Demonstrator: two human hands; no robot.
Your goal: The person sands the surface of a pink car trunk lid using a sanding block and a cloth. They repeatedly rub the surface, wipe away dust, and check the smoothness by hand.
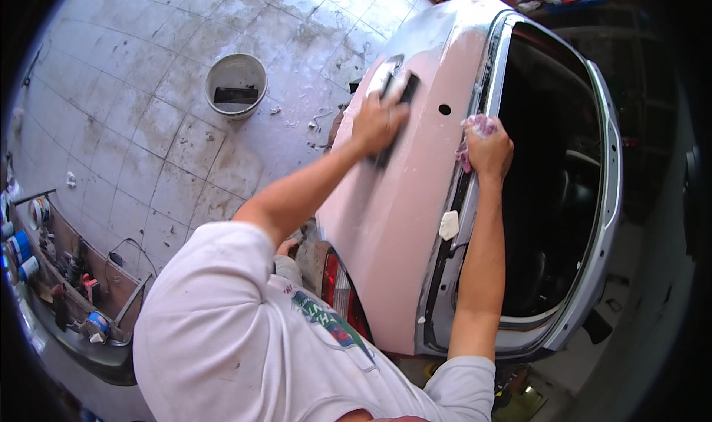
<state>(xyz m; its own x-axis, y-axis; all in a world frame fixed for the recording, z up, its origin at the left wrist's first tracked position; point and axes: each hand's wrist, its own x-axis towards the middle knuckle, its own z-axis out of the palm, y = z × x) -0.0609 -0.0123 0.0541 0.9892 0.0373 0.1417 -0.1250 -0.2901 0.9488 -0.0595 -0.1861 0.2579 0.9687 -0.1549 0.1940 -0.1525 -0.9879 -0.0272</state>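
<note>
A car body panel (pixel 386 236), coated in pale pink and wet in places, lies under my hands. My left hand (pixel 377 124) is closed on a long black sanding block (pixel 386 149), flat against the panel near the door handle recess; motion smears the block and fingertips. My right hand (pixel 491 151) grips a crumpled pinkish, wet cloth (pixel 482 127) at the panel's edge, beside the window opening (pixel 549 185). Between my hands is a round dark hole (pixel 444 110) in the panel. Part of the cloth is hidden inside my fist.
A bucket (pixel 236 64) with a dark block inside stands on the stained tile floor (pixel 148 118) to the left. At the lower left, a detached bumper (pixel 89 363) has cans and tools around it. A red tail light (pixel 356 314) sits close to my body.
</note>
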